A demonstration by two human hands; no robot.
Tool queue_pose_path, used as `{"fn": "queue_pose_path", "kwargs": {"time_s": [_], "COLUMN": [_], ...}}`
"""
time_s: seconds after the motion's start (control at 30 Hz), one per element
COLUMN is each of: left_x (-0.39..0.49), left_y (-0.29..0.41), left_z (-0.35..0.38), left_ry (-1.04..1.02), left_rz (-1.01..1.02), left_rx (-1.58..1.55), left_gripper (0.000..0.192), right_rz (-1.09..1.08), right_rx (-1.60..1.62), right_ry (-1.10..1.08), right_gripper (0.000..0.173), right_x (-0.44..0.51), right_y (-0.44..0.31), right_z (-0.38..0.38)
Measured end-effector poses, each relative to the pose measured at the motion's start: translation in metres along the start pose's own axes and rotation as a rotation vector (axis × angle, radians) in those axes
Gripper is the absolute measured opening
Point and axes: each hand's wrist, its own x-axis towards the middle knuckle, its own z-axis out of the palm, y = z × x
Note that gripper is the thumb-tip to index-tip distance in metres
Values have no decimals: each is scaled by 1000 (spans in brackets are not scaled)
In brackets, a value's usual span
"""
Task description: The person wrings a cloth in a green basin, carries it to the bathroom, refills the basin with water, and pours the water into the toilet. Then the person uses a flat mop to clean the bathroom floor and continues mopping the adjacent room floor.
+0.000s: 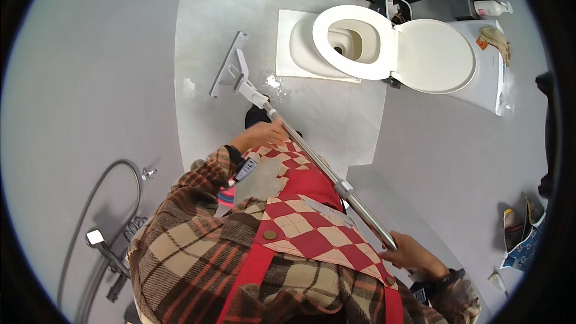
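A long metal pole (pixel 315 158) with a pale squeegee-like head (pixel 229 65) runs diagonally across my front. My right hand (pixel 411 252) grips the pole's lower right end. Near its upper part, my left hand (pixel 265 135) lies against or beside the pole with its fingers partly extended; whether it grips the pole cannot be told. The wide head is tilted over the grey floor (pixel 202 121), left of a wet, shiny patch (pixel 273 82). I wear a red checked apron (pixel 310 229) over a plaid jacket.
A white toilet (pixel 351 42) with its lid raised stands at the upper right, a small bin (pixel 399 8) behind it. A cloth (pixel 495 42) and bottles (pixel 492 8) are near the tank. A shower hose (pixel 90 198) hangs on the left wall; bags (pixel 524 238) hang at right.
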Motion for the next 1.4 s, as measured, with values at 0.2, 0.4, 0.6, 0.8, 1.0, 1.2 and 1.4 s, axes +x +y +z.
{"fn": "queue_pose_path", "kwargs": {"time_s": [0.2, 0.4, 0.6, 0.8, 1.0, 1.2, 1.4], "left_x": [49, 116, 122, 72, 49, -15, 24], "left_y": [88, 121, 143, 189, 215, 189, 199], "left_z": [-132, -84, -59, 8, 104, 203, 257], "left_ry": [1184, 724, 694, 646, 638, 584, 439], "left_rz": [570, 276, 343, 274, 134, 206, 354], "left_rx": [1144, 292, 22, 446, 1007, 1157, 1100], "left_gripper": [68, 90, 52, 49, 62, 61, 52], "right_rz": [-77, -90, -81, -193, -259, -270, -232], "right_rx": [170, 254, 224, 402, 442, 572, 685], "right_ry": [66, 145, 222, 261, 249, 355, 527], "right_gripper": [25, 31, 32, 25, 22, 23, 21], "right_x": [-27, -39, -48, -45, -17, -52, -82], "right_y": [2, 48, 95, 152, 229, 273, 257], "right_z": [30, 65, 61, 72, 98, 209, 264]}}
